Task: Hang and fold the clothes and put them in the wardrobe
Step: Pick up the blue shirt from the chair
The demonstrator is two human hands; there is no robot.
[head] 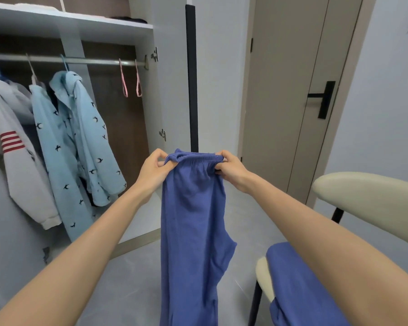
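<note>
A pair of blue trousers (192, 227) hangs straight down in front of me, held up by its elastic waistband. My left hand (154, 169) pinches the waistband's left end and my right hand (230, 169) pinches its right end. The open wardrobe (149, 95) stands at the left with a metal rail (90, 61). On the rail hang a white jacket with red stripes (17, 161), two light blue patterned garments (80, 142) and two empty pink hangers (131, 78). A second blue garment (297, 290) lies on the chair seat at lower right.
A cream chair (375, 203) with black legs stands at the right, close to my right arm. The wardrobe's open door edge (191, 78) rises just behind the trousers. A closed beige room door (292, 90) with a black handle is at the back right. Grey floor lies below.
</note>
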